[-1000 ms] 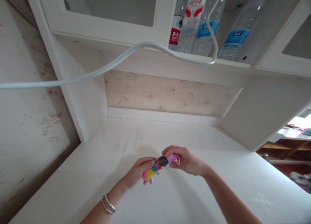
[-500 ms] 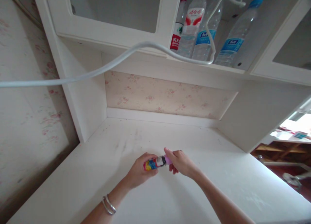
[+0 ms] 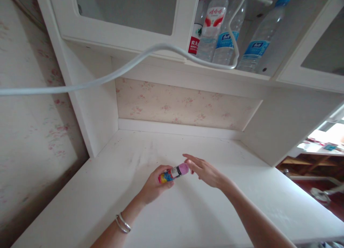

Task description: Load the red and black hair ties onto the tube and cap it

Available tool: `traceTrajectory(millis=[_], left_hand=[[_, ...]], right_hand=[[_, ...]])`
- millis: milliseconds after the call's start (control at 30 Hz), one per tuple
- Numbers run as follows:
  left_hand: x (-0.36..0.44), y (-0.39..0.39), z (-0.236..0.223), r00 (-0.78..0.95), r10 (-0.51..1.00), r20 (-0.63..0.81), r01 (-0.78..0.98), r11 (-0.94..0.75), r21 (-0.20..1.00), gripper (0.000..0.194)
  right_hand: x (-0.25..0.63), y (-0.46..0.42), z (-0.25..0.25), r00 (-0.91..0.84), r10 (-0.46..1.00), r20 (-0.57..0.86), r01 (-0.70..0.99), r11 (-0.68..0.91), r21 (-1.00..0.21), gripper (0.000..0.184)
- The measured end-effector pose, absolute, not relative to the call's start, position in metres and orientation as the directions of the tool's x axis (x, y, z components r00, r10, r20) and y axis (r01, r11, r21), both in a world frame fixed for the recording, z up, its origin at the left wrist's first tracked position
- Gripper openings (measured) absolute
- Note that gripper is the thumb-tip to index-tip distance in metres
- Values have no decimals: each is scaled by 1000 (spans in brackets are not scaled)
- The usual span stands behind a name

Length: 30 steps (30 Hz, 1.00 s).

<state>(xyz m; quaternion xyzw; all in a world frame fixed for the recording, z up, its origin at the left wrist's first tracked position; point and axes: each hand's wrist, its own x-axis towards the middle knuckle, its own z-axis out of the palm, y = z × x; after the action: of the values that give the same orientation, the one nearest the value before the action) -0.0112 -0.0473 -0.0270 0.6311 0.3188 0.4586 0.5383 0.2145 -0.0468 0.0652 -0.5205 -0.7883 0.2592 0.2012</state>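
Note:
My left hand [image 3: 157, 185] is wrapped round a small colourful bottle [image 3: 167, 176] with a pink cap [image 3: 183, 168]. The bottle is held above the white tabletop [image 3: 150, 219], tilted with its capped end up and to the right. Right beside the cap is my right hand [image 3: 205, 171], its fingers stretched out and apart. Its fingertips are at the cap's end; whether they touch it I cannot tell. Part of the bottle's lower body is hidden by my left fingers and palm. Two silver bangles [image 3: 123, 223] circle my left wrist.
Overhead, a white cupboard [image 3: 120, 33] holds several plastic bottles [image 3: 213, 29] on an open shelf. A white cable or tube [image 3: 158, 47] crosses the view in front of it. White side panels flank the tabletop, with floral wallpaper [image 3: 166, 103] behind. Wooden shelving [image 3: 306, 165] stands at the right.
My right hand has loosened its closed grip on the pink cap and spread its fingers. The bottle's capped end has tipped slightly upward; my left hand keeps hold of it.

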Motion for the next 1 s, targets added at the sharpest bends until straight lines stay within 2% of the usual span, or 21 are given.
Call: traceTrajectory(millis=[67,133,200,267,333,433,500,567,633,700,867,1000], left_hand=[[-11,-47,-27,383,893,234,-98,-213,972,44],[-10,-48,-28,397,889,230,-94,-209,973,44],[-9,-50,-28,410,886,216,-99,-192,976,45],[-7,-50,-29,418,886,202,-111,-171,979,46],[-6,-49,-32,410,892,193,-128,-153,980,48],[-4,-48,-37,413,889,200,-113,-167,979,52],[-2,-49,-42,425,871,245,-15,-264,964,47],[0,-51,-46,416,854,314,133,-398,908,38],[1,-53,-50,384,842,379,254,-491,834,35],[2,-55,-53,360,827,432,323,-544,774,36],[2,-59,-53,383,782,492,401,-620,674,36],[4,-62,-51,411,750,518,441,-661,607,34]], right_hand=[[214,-46,64,-472,879,74,647,402,-648,52],[214,-45,63,-467,884,-35,681,334,-652,48],[213,-44,62,-372,921,-117,739,218,-638,64],[213,-44,63,-356,931,-77,732,227,-643,67],[210,-46,64,-452,891,31,687,371,-625,51],[201,-54,54,-495,858,138,730,496,-470,38],[192,-58,38,-395,905,157,835,425,-349,38],[185,-58,20,-238,961,138,921,268,-281,41],[180,-52,5,-55,996,73,948,75,-308,48],[178,-43,-4,29,1000,-1,933,-28,-359,51],[185,-28,-9,-2,997,-82,882,-37,-470,38],[189,-24,-12,18,992,-127,815,-88,-572,39]])
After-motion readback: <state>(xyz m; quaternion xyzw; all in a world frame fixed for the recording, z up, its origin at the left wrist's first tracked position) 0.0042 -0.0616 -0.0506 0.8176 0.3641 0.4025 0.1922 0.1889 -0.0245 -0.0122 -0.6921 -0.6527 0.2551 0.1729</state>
